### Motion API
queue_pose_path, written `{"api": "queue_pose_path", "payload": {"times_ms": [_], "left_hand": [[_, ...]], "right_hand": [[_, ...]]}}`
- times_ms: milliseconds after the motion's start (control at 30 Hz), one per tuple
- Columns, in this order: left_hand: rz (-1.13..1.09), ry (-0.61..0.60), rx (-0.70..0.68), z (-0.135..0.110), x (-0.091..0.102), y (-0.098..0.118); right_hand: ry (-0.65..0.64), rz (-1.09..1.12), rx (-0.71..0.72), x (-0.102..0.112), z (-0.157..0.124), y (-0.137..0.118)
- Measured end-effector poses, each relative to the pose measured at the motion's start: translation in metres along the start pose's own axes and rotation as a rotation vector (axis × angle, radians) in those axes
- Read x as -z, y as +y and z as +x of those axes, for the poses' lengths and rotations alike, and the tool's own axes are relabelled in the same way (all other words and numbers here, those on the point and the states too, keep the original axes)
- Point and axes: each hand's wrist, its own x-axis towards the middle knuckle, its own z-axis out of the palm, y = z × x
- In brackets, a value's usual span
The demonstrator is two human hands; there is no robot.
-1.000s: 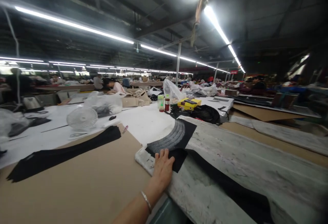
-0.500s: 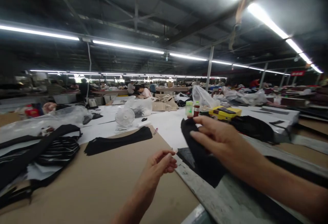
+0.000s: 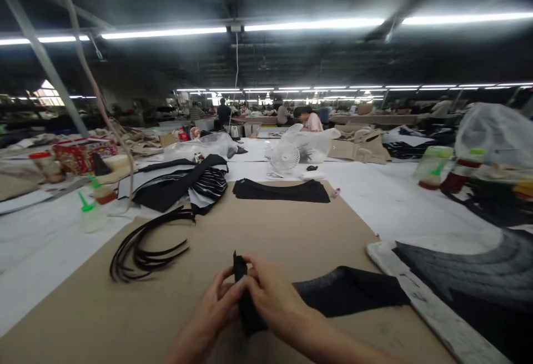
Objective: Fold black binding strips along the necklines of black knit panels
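Both my hands meet low in the middle of the view over a brown board [image 3: 208,242]. My left hand [image 3: 220,300] pinches one side of a black fabric piece [image 3: 250,319], its upper edge folded upright. On the other side my right hand [image 3: 270,292] grips the same piece, fingers closed near the left thumb. A black fabric panel [image 3: 353,292] spreads over the board to the right of my right hand; whether it joins the held piece is hidden. Farther back on the board lies a curved stack of black fabric [image 3: 281,191]. Thin black strips [image 3: 145,250] curl at the left.
Striped and black fabric [image 3: 183,186] lies back left, near a glue bottle with a green tip [image 3: 89,214]. A small white fan [image 3: 285,156] stands behind the board. Grey-black panels [image 3: 470,264] lie at the right, near bottles [image 3: 462,170]. People sit in the distance.
My view has swung left. My right hand has brought black fabric from the right side onto the brown board. My left hand, earlier without fabric, now grips it too.
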Motion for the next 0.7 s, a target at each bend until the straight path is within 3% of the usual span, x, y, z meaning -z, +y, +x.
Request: {"api": "queue_pose_path", "payload": {"times_ms": [67,167,300,433,600,700], "left_hand": [[-0.011,0.084,-0.007,-0.003,0.017,-0.007],[0.026,0.115,-0.077,-0.005,0.035,-0.016],[0.224,0.136,-0.137,-0.006,0.044,-0.020],[0.419,0.281,-0.204,0.000,0.038,-0.010],[0.377,0.214,-0.257,0.003,0.028,0.008],[0.288,0.194,-0.148,0.005,0.042,0.005]], "right_hand": [[-0.049,0.065,0.008,-0.020,0.004,0.006],[-0.109,0.172,0.008,-0.042,0.007,0.019],[-0.142,0.263,-0.007,-0.054,0.008,0.030],[-0.168,0.275,0.030,-0.052,0.012,0.029],[-0.110,0.122,0.140,-0.040,0.010,0.018],[-0.059,0.046,0.131,-0.026,0.011,0.016]]}}
